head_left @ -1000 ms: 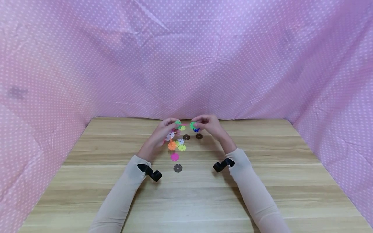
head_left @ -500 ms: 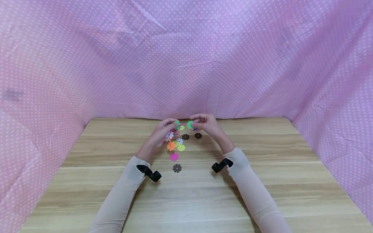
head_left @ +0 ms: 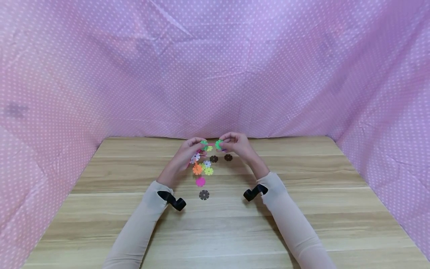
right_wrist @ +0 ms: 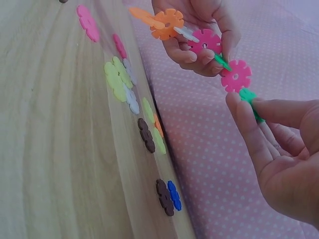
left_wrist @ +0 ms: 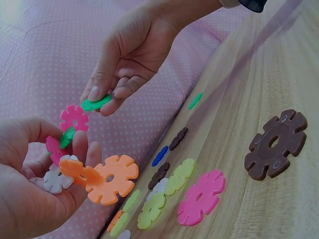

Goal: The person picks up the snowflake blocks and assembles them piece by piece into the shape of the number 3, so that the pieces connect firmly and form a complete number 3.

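Chain of notched discs held up between both hands, near the table's far edge. Order from the loose end: orange, orange, white, pink, green, pink. Left hand has the chain in its grasp, thumb and fingers curled about the middle pieces. Right hand pinches a second green disc between thumb and fingers, at the rim of the end pink disc. The two seem to touch; whether slot sits in slot, cannot tell from these angles.

On the table, loose pieces: brown disc nearest the person, beyond it a loose pink disc, then yellow discs. Farther out, two dark brown discs, a blue disc just beside one. Pale sleeves, black wrist mounts. Behind: pink cloth, white dots.
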Available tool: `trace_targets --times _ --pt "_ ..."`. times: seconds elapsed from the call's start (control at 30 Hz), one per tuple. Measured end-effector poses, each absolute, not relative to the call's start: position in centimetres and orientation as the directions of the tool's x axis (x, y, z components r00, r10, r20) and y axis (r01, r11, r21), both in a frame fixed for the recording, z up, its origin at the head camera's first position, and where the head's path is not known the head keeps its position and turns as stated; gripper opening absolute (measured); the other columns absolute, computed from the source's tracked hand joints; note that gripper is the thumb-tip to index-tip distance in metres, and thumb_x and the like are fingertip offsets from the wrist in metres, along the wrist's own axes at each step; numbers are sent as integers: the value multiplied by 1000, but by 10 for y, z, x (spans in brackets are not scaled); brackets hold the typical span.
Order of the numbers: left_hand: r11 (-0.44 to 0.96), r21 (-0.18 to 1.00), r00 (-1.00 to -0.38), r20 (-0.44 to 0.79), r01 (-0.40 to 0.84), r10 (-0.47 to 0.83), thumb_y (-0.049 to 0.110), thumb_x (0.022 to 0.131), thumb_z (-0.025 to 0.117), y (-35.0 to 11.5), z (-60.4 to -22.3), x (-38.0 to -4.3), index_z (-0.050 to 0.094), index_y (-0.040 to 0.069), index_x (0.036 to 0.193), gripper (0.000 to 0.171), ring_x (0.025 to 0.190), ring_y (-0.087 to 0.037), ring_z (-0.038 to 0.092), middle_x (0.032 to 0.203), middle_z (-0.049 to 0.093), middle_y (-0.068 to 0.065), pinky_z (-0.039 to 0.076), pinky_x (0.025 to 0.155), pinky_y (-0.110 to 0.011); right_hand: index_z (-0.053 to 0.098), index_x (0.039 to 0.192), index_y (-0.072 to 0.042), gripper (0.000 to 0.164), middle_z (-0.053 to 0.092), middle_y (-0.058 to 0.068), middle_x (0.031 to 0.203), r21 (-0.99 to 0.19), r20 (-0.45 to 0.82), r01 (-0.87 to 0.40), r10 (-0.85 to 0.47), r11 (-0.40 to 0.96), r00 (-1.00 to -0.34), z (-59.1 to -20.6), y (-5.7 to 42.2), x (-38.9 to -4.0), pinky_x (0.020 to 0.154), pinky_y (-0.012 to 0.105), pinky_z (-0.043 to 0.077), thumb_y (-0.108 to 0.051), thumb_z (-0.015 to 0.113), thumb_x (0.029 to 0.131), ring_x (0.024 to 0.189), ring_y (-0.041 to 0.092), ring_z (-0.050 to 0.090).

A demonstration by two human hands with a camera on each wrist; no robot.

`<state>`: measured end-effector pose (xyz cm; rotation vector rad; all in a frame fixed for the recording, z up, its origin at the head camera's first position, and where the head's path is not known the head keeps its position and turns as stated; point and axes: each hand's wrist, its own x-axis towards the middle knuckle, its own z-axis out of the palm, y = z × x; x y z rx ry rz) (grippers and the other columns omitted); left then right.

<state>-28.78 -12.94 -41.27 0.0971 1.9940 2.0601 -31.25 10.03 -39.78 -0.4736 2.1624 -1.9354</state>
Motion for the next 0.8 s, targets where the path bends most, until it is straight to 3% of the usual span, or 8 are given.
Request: trace_targets --times 0.23,0.43,0.6,0.8 --pt "-23 988 -959 -144 -154 243 16 104 56 -129 -412 -287 60 7 122 21 89 -13 66 127 59 -19 55 104 -47 63 112 8 22 74 5 88 -996 42 -67 -376 53 -926 -399 99 -311 96 62 52 2 69 93 91 36 76" --pt "-23 988 -961 -143 -153 239 15 104 56 -128 -413 -287 60 7 120 19 90 -14 66 129 58 -22 51 108 -53 62 113 10 24 74 7 88 -998 34 -53 -397 39 -917 -399 98 -309 94 59 54 3 69 92 83 25 76" --pt "-19 989 -960 -140 -149 241 15 103 57 -129 -413 -287 60 6 120 19 88 -12 66 129 59 -23 59 98 -43 63 114 10 24 74 6 89 -997 28 -54 -404 51 -914 -399 98 -309 94 58 54 2 69 92 81 21 76" --pt "-8 990 -958 -134 -141 253 15 103 56 -128 -413 -287 61 6 119 19 88 -12 63 112 62 -8 62 84 -29 66 112 9 22 75 4 88 -995 31 -66 -399 75 -916 -399 98 -310 95 61 53 1 71 92 93 41 73"
